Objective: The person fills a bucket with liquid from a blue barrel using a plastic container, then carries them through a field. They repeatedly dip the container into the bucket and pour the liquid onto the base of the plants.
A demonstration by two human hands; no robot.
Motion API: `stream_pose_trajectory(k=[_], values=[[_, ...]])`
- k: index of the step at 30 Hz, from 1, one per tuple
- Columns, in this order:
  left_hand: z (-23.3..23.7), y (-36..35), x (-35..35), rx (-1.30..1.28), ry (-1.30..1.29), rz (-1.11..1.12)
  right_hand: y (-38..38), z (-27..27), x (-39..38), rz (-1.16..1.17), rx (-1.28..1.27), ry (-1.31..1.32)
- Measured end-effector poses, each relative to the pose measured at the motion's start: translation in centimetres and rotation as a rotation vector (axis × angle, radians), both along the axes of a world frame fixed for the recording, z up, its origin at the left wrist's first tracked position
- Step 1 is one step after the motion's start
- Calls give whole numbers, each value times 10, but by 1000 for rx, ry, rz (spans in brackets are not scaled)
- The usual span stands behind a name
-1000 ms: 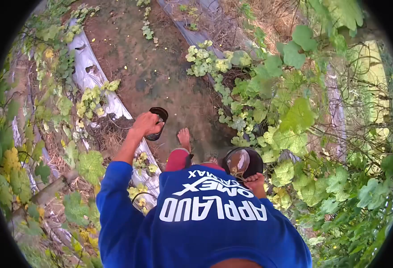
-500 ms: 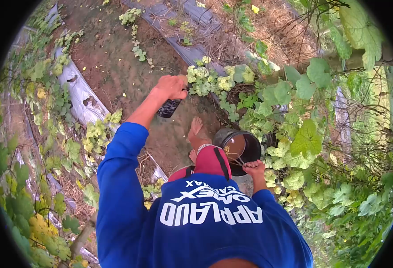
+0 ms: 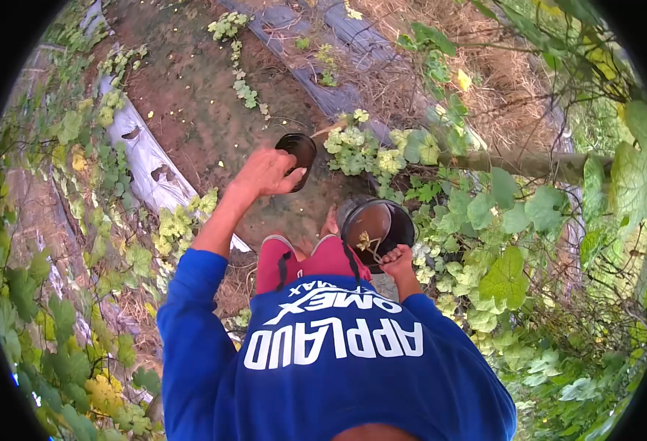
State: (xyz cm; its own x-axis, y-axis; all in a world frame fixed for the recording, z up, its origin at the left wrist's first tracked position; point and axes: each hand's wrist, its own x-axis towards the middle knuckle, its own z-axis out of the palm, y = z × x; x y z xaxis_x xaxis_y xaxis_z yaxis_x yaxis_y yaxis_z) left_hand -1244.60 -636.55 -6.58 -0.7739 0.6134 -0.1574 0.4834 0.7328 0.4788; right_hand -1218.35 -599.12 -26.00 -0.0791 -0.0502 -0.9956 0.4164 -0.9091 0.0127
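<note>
Compared with 0.5 s ago, the left hand [image 3: 264, 173] has drawn back a little toward the body. The black cup [image 3: 297, 151] has turned too, so its mouth now faces the camera instead of hanging under the palm. At far left a silver plastic strip [image 3: 143, 158] runs along the vines beside the bare soil path [image 3: 206, 95]. The left hand's fingers wrap the cup's side and hold it above the path, just beside some pale vine leaves [image 3: 360, 147]. Further right, 1 bare foot [image 3: 331, 220] shows beyond the red shorts, near the black bucket [image 3: 376, 228]. The bucket hangs by its wire handle from the right hand [image 3: 395, 259], whose fingers are closed around that handle. Brown liquid and a scrap of plant sit inside. The bucket hangs from 1 thin handle close to the knee, so a bump from the leg could slop liquid out. The hold on the cup also looks light enough to slip.
</note>
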Motion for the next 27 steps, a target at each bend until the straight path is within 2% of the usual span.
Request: stream_pose_trajectory(k=[5, 8, 10, 11, 14, 16, 18, 22, 25, 26, 27], values=[[-23, -83, 61, 36, 62, 292, -31, 4, -42, 246, -9, 81], [-41, -130, 111, 83, 22, 507, -41, -2, -50, 345, 59, 21], [-57, -157, 135, 29, -30, 670, -52, 5, -64, 406, 23, 63], [-64, -168, 153, 33, -45, 717, -79, 34, -79, 421, 170, -8], [-80, -203, 189, -59, -280, 898, -106, 50, -107, 509, 218, 5], [-107, -223, 220, -100, -387, 979, -131, 68, -123, 606, 212, 22], [-112, -243, 237, -198, -659, 1048, -138, 61, -129, 666, 251, 2], [-126, -289, 269, -247, -876, 1171, -174, 70, -151, 825, 306, 16], [-159, -325, 298, -365, -858, 1172, -188, 57, -173, 907, 173, -53], [-139, -335, 292, -370, -876, 1163, -178, 30, -176, 939, 96, -67], [-139, -343, 294, -365, -883, 1170, -184, 25, -185, 949, 99, -71]])
